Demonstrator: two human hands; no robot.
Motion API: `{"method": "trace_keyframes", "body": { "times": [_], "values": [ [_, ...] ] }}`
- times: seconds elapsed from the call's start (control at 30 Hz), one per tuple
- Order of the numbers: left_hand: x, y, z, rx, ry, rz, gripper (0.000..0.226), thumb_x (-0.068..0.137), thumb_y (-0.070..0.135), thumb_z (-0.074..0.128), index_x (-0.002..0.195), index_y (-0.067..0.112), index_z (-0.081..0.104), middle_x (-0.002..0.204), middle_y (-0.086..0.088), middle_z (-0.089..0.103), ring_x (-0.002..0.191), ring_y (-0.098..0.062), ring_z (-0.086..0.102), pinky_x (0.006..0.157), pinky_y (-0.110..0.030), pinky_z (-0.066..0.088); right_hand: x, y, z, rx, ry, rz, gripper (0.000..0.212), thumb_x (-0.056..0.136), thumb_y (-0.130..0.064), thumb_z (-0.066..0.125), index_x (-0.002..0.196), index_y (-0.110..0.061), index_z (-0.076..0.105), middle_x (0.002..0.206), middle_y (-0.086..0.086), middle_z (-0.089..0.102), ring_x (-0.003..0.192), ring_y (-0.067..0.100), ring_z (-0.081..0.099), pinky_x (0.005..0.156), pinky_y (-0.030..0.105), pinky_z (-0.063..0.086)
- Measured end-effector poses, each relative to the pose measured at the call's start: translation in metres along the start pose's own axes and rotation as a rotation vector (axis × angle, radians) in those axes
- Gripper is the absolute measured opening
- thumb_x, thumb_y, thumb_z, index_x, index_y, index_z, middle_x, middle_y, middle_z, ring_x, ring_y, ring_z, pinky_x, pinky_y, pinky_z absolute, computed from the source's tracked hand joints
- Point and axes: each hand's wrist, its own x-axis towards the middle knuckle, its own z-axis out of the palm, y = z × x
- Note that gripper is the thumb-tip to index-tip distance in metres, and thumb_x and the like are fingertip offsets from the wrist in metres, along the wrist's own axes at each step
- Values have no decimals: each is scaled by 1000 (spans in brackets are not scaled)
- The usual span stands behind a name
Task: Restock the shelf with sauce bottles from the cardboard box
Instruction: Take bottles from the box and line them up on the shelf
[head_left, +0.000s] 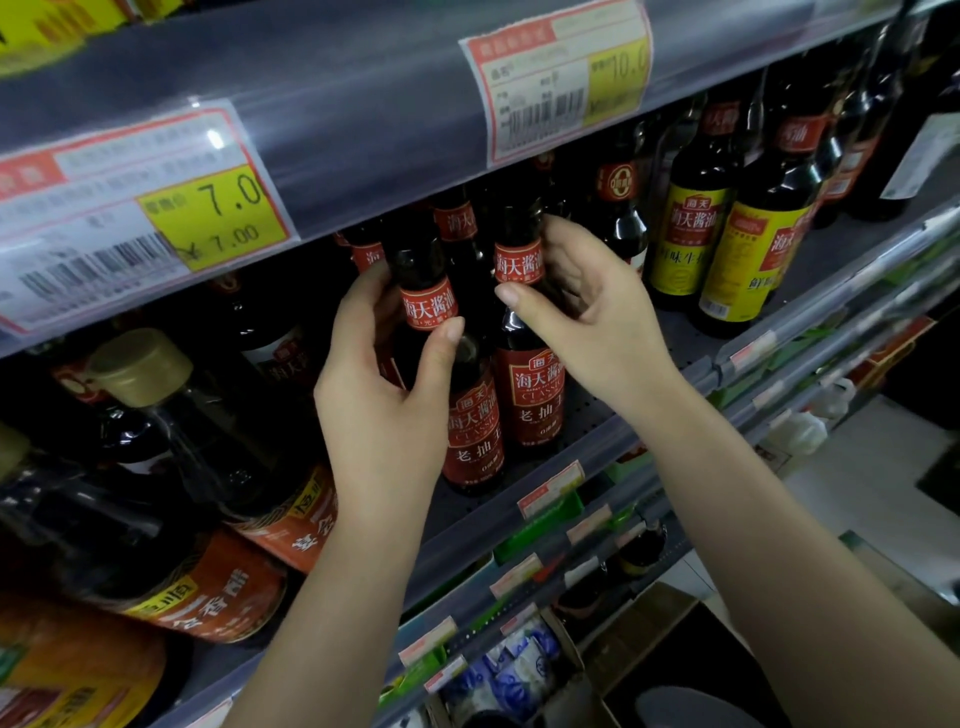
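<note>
Two dark sauce bottles with red labels stand side by side near the front of the shelf (587, 415). My left hand (384, 384) wraps the neck of the left bottle (470, 431), thumb in front and fingers behind. My right hand (587, 312) curls around the neck of the right bottle (535, 384), fingers behind it and thumb in front. More bottles of the same kind stand behind them. A cardboard box (644, 649) sits open on the floor at the lower right; its inside is dark.
Yellow-labelled bottles (685, 234) stand to the right on the same shelf. Large orange-labelled jugs (218, 587) crowd the left. The upper shelf edge with price tags (218, 213) hangs low over the bottle tops. Lower shelves hold small packets (514, 670).
</note>
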Motion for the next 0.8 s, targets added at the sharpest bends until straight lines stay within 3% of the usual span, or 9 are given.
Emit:
{"method": "trace_keyframes", "body": {
  "times": [0.23, 0.37, 0.47, 0.63, 0.73, 0.8],
  "values": [
    [-4, -1, -8, 30, 21, 72, 62, 87, 25, 68, 141, 19, 40, 141, 5, 50, 132, -5, 47, 110, -36, 42, -11, -2, 0, 35, 75, -10, 58, 85, -20, 69, 138, -16, 45, 136, -3, 55, 128, 4, 49, 109, 29, 40],
    [-17, 5, -13, 66, 83, 399, 43, 91, 14, 65, 128, 18, 45, 132, 5, 50, 129, -19, 50, 106, -46, 44, -35, -4, -14, 2, 213, -48, 47, 85, -17, 68, 129, -9, 53, 124, 0, 63, 121, 6, 56, 105, 33, 46],
    [-33, 12, 1, -9, -57, 547, 34, 92, 13, 62, 122, 17, 49, 119, 12, 51, 117, -20, 58, 98, -44, 50, -57, -4, -32, 23, 313, -69, 34, 86, -10, 65, 119, -5, 56, 112, 7, 67, 110, 14, 64, 93, 34, 54],
    [-60, 19, 43, -142, -408, 377, 25, 89, 21, 63, 113, 24, 59, 105, 18, 57, 109, 2, 57, 92, -14, 46, -97, 8, -67, 17, 479, 2, 25, 87, -8, 64, 111, -7, 58, 101, 12, 68, 93, 24, 68, 84, 37, 55],
    [-75, 21, 76, -252, -585, 296, 21, 90, 26, 58, 111, 26, 59, 106, 14, 61, 106, 1, 60, 89, -16, 48, -126, 16, -91, -33, 595, 96, 23, 87, -12, 64, 108, -6, 59, 99, 12, 69, 91, 28, 69, 83, 46, 56],
    [-86, 20, 99, -311, -683, 240, 21, 91, 29, 58, 112, 27, 58, 109, 10, 64, 106, -3, 62, 89, -22, 52, -146, 17, -106, -82, 664, 148, 23, 86, -10, 63, 108, -5, 59, 99, 11, 70, 93, 26, 69, 84, 44, 56]
  ]
}}
